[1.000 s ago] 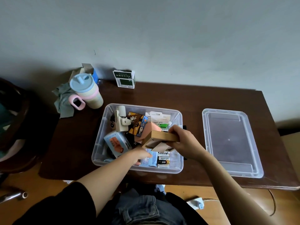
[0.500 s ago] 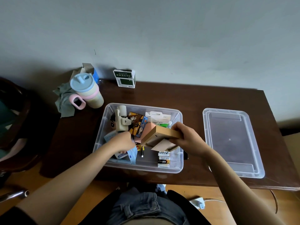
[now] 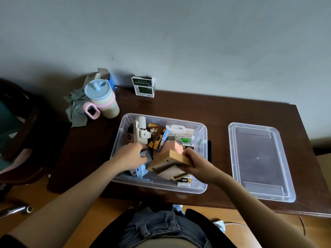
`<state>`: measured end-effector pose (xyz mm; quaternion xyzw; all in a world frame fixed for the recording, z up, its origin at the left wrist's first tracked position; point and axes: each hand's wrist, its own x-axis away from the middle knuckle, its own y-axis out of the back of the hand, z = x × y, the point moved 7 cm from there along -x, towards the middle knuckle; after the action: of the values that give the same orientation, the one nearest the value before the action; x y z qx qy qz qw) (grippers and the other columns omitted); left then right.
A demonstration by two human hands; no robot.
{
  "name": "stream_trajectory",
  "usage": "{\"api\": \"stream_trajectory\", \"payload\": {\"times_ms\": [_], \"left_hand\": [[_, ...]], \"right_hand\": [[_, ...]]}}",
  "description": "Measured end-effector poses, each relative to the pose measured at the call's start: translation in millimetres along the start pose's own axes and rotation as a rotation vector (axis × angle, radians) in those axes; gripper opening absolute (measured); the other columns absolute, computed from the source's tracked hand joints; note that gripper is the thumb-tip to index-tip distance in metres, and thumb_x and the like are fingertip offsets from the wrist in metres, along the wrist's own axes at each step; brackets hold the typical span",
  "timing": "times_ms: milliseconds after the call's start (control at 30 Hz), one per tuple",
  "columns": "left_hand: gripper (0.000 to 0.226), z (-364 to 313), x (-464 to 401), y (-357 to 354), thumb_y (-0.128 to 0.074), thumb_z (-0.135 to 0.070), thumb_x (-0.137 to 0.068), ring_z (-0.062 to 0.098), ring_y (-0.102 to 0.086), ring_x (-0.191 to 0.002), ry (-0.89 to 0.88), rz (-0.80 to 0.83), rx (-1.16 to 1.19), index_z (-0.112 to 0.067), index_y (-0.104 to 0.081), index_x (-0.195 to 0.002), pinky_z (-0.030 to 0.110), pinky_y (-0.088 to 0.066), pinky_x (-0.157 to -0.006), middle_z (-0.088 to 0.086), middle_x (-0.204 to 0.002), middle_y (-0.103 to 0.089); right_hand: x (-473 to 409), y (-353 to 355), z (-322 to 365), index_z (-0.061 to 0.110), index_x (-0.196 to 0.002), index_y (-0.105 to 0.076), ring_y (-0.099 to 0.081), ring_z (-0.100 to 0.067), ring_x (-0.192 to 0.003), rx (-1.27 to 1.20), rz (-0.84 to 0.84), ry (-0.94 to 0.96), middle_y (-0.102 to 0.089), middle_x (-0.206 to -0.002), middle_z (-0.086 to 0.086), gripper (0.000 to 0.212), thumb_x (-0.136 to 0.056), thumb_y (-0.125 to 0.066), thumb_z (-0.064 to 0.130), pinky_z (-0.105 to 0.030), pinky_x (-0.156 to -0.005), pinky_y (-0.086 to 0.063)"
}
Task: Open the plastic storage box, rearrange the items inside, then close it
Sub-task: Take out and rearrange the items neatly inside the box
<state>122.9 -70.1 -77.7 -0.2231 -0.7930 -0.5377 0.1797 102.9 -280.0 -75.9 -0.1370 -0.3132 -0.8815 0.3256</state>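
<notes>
The clear box sits open on the brown surface, its lid beside it. The right hand grips a tan box. The left hand grips a blue packet inside.

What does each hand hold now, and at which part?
Right hand grips the tan box by its far right end. Left hand reaches among items; its hold cannot be told.

Clear glossy plastic storage box and lid; dark polished wooden table.
</notes>
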Motion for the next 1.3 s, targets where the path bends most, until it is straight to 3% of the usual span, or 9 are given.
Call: {"api": "stream_trajectory", "payload": {"times_ms": [200,333,500,667,767,833,900,1067,1300], "left_hand": [[0.018,1,5,16,-0.06,-0.024,-0.086,-0.006,-0.057,-0.058,-0.12,-0.099,0.115,-0.041,-0.065,-0.087,0.01,-0.038,-0.049,-0.022,-0.074,-0.062],[0.029,15,14,30,-0.065,-0.02,-0.085,0.006,-0.061,-0.076,-0.243,-0.088,0.249,-0.047,-0.065,-0.076,0.037,-0.051,-0.071,-0.017,-0.082,-0.061],[0.016,36,18,47,-0.07,-0.01,-0.083,0.016,-0.058,-0.081,-0.237,-0.433,0.399,-0.025,-0.074,-0.086,0.041,-0.049,-0.078,-0.002,-0.085,-0.054],[0.011,14,39,51,-0.072,-0.003,-0.071,0.026,-0.054,-0.079,-0.271,-0.829,-0.017,-0.013,-0.069,-0.074,0.033,-0.04,-0.068,0.008,-0.09,-0.054],[0.011,-13,36,28,-0.071,-0.006,-0.078,0.009,-0.056,-0.067,-0.522,-0.472,0.039,-0.015,-0.065,-0.078,0.02,-0.041,-0.062,-0.004,-0.081,-0.06],[0.005,-21,29,-2,-0.067,-0.02,-0.085,0.002,-0.058,-0.075,-0.483,-0.071,0.045,-0.023,-0.069,-0.089,0.019,-0.046,-0.068,-0.01,-0.087,-0.066],[0.014,-22,22,-22,-0.062,-0.027,-0.089,0.0,-0.059,-0.083,-0.422,0.125,-0.063,-0.025,-0.072,-0.098,0.019,-0.047,-0.076,-0.011,-0.096,-0.07],[0.023,-32,10,-42,-0.059,-0.034,-0.09,0.022,-0.061,-0.096,-0.385,0.309,-0.592,-0.019,-0.073,-0.101,0.034,-0.046,-0.075,0.001,-0.103,-0.068],[0.014,-42,7,-53,-0.051,-0.011,-0.091,0.032,-0.06,-0.091,-0.459,0.372,-0.912,-0.005,-0.062,-0.094,0.04,-0.045,-0.068,0.013,-0.104,-0.062]], "right_hand": [[1,-10,-1,0.019,-0.094,-0.036,-0.044,-0.012,-0.069,0.117,0.07,-0.058,-0.048,-0.083,0.007,0.026,-0.087,-0.062,0.019,-0.027,-0.065,-0.041],[2,-13,0,0.028,-0.088,-0.033,-0.042,-0.007,-0.066,0.13,0.074,-0.053,-0.046,-0.08,0.012,0.03,-0.088,-0.062,0.018,-0.021,-0.062,-0.038],[2,-13,3,0.024,-0.091,-0.035,-0.042,-0.01,-0.068,0.09,0.076,-0.046,-0.046,-0.083,0.007,0.026,-0.088,-0.061,0.017,-0.023,-0.063,-0.039],[-2,-19,6,0.017,-0.096,-0.037,-0.044,-0.014,-0.075,0.096,0.084,-0.044,-0.048,-0.088,0.006,0.027,-0.087,-0.062,0.016,-0.035,-0.071,-0.044],[-3,-18,4,0.012,-0.099,-0.039,-0.045,-0.017,-0.077,0.086,0.075,-0.066,-0.05,-0.094,-0.003,0.027,-0.087,-0.062,0.015,-0.04,-0.072,-0.046],[-3,-17,2,0.011,-0.099,-0.039,-0.044,-0.017,-0.075,0.091,0.074,-0.074,-0.05,-0.093,-0.005,0.026,-0.087,-0.062,0.015,-0.039,-0.07,-0.045],[-4,-17,0,0.014,-0.097,-0.038,-0.042,-0.014,-0.072,0.104,0.077,-0.078,-0.048,-0.09,-0.002,0.026,-0.088,-0.062,0.016,-0.034,-0.068,-0.043],[-8,-16,-4,0.02,-0.095,-0.034,-0.041,-0.007,-0.066,0.156,0.038,-0.107,-0.045,-0.083,0.008,0.027,-0.088,-0.061,0.019,-0.021,-0.061,-0.037],[-8,-14,-5,0.014,-0.1,-0.039,-0.049,-0.017,-0.076,0.166,0.021,-0.127,-0.053,-0.094,-0.004,0.028,-0.087,-0.062,0.02,-0.035,-0.072,-0.046]]}}
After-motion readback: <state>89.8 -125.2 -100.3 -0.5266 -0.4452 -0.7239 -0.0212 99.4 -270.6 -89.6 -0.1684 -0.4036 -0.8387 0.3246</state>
